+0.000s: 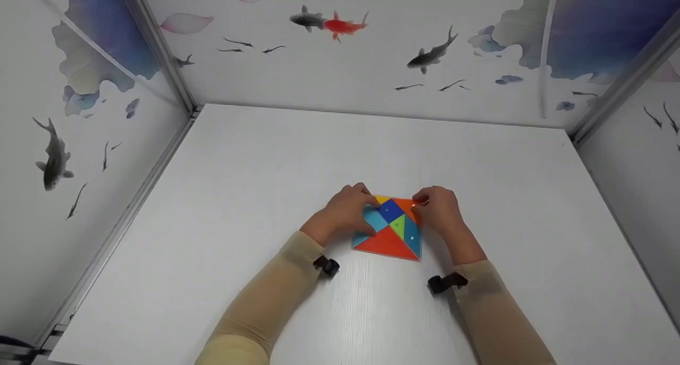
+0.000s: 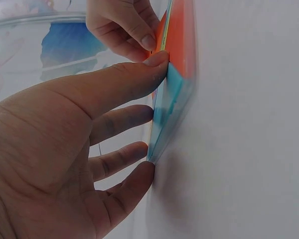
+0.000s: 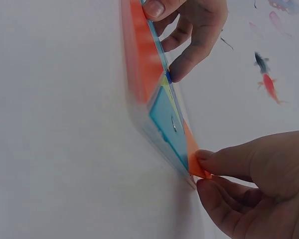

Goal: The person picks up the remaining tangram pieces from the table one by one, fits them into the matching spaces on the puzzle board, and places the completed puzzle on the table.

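Note:
A tangram (image 1: 387,244) of bright flat pieces in a clear tray lies on the white table. My left hand (image 1: 348,208) lies over its left side, its thumb and fingertips spread and touching the upper surface, near the light blue piece (image 1: 376,219). At the far right corner, my right hand (image 1: 440,208) pinches an orange triangle (image 3: 192,149) between thumb and forefinger. That corner of the triangle looks slightly raised in the right wrist view. A dark blue square (image 1: 391,210), a green triangle (image 1: 398,226) and a teal piece (image 1: 411,236) sit between the hands.
The white table (image 1: 239,195) extends around the tangram on all sides. Panels with painted fish (image 1: 344,26) stand along its back and sides, joined by metal posts (image 1: 164,51). A black wrist camera (image 1: 328,266) is on the left sleeve, another (image 1: 443,283) on the right.

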The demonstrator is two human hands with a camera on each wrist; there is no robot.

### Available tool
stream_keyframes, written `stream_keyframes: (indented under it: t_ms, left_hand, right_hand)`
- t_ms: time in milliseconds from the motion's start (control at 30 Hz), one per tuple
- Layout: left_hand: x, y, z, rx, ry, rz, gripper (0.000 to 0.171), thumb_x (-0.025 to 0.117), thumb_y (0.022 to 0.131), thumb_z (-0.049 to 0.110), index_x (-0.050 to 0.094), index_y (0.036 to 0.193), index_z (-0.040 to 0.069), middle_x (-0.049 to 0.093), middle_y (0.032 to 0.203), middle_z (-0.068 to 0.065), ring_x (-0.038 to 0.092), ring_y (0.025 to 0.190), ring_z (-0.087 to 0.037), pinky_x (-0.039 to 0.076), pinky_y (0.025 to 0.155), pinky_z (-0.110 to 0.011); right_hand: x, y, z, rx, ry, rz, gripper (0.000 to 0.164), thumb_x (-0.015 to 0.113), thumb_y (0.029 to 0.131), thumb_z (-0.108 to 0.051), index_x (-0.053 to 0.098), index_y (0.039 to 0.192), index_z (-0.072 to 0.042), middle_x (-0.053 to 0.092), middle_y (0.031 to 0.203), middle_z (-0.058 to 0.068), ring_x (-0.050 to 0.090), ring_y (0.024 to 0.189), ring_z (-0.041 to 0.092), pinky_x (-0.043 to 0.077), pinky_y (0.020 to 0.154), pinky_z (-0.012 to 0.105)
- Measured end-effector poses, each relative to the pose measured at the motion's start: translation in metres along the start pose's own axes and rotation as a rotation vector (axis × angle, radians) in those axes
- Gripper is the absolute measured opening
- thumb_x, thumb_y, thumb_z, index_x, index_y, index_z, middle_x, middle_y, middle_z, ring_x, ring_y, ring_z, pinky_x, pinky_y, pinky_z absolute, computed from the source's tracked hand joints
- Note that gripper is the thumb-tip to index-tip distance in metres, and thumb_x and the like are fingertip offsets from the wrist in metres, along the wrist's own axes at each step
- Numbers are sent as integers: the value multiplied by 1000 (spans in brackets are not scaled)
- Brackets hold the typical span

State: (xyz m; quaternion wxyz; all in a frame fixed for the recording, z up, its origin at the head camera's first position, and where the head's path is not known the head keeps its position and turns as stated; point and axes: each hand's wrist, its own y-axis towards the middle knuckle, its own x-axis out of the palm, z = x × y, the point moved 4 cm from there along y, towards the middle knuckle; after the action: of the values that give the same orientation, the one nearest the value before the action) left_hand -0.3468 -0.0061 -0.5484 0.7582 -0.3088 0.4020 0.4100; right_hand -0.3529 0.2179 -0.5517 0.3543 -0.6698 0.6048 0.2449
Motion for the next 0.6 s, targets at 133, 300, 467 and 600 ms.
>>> stream_keyframes:
  t_ms: [133,300,467,600]
  left_hand:
    - [0,0,0,-1,2,1,62,91,82,37,72,140,24,57,140,-1,50,130,-22,54,107,-37]
    - [-1,0,1,-6,-7,3,62,91,82,36,72,140,23,57,140,0,50,131,-21,55,107,-36]
    - [0,-1,0,-15,-16,-3,62,92,82,36,72,140,24,56,141,0,49,132,-21,54,107,-37]
    - [0,1,-1,-5,-7,-2,62,92,81,37,72,139,24,56,139,-1,50,130,-22,55,106,-36]
  right_hand:
    - [0,0,0,6,-5,-2,31,71,101,-12,72,131,-3,68,127,19,62,119,34,60,103,46]
    - [-1,1,0,11,-3,-3,32,70,102,-12,71,132,-2,68,127,19,62,119,35,59,104,47]
    - [1,1,1,17,-5,-10,28,70,102,-12,73,127,-2,69,126,19,63,118,34,60,102,45]
    - [1,1,1,11,-27,-9,23,71,102,-12,76,122,-2,69,123,18,62,116,33,62,98,43]
